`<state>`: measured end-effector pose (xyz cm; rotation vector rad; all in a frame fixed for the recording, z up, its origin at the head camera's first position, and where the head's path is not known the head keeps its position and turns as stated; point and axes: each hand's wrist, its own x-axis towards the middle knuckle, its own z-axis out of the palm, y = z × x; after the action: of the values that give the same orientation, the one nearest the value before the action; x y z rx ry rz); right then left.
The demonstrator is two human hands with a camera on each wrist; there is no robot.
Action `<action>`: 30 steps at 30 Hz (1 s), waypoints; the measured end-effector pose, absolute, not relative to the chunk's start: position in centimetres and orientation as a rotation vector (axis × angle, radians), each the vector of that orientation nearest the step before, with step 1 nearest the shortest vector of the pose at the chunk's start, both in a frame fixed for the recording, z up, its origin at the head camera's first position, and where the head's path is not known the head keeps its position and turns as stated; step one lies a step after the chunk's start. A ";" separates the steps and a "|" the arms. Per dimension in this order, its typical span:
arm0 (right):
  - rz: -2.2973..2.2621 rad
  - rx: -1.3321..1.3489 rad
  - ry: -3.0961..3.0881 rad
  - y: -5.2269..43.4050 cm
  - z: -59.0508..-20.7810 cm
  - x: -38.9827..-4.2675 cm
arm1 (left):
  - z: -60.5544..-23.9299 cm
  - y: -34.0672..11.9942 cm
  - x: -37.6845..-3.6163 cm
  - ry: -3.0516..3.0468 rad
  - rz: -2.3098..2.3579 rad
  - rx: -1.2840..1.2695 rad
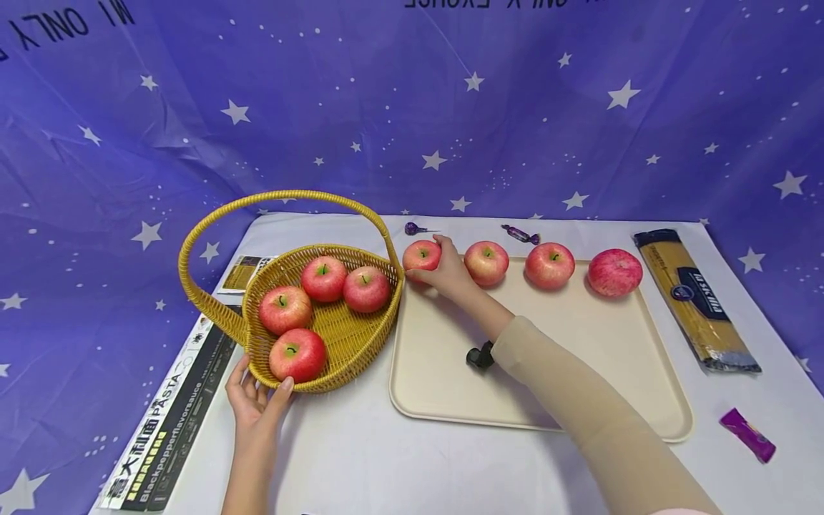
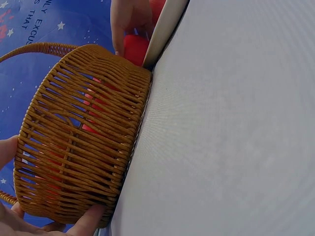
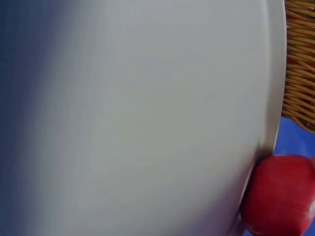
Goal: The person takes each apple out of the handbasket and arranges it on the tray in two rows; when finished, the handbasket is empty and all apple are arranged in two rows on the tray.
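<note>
On the left, a yellow wicker basket (image 1: pixel 344 336) with a tall hoop handle holds several red apples. My left hand (image 1: pixel 256 404) grips its near side, thumb at the rim; in the left wrist view, fingers (image 2: pixel 91 220) lie against the weave (image 2: pixel 78 147). My right hand (image 1: pixel 447 275) has its fingers and thumb around a red apple (image 1: pixel 420 254) at the far left corner of the beige tray (image 1: pixel 579 357), close to the basket. That apple (image 3: pixel 278 196) appears against the tray's rim in the right wrist view, where most of the hand is out of frame.
Three more apples (image 1: pixel 549 266) line the tray's far edge. A lollipop (image 1: pixel 415 229) and a wrapped candy (image 1: pixel 520 234) lie behind. Pasta (image 1: pixel 695 300) and a purple packet (image 1: pixel 748 435) are at right, a black pasta box (image 1: pixel 174 422) at left. A small black object (image 1: pixel 479 357) overlaps the tray.
</note>
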<state>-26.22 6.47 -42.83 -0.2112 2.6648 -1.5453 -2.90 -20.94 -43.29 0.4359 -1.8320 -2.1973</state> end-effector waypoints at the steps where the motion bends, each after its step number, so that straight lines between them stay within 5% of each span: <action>1: -1.529 -0.223 2.680 6.5 -42.7 -26.2 | -43.3 -20.9 -2.9 -1.832 -2.198 0.435; 17: -1.820 -0.799 2.586 6.0 -36.8 -19.9 | -43.4 -20.9 -2.9 -1.824 -2.197 0.429; 30: -0.885 -0.913 2.814 0.5 -36.6 -18.8 | -43.3 -20.9 -2.8 -1.844 -2.187 0.440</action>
<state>-18.83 0.49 -36.63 -0.9126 2.8137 -0.8846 -2.83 -20.86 -43.31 0.4398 -1.8435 -2.1873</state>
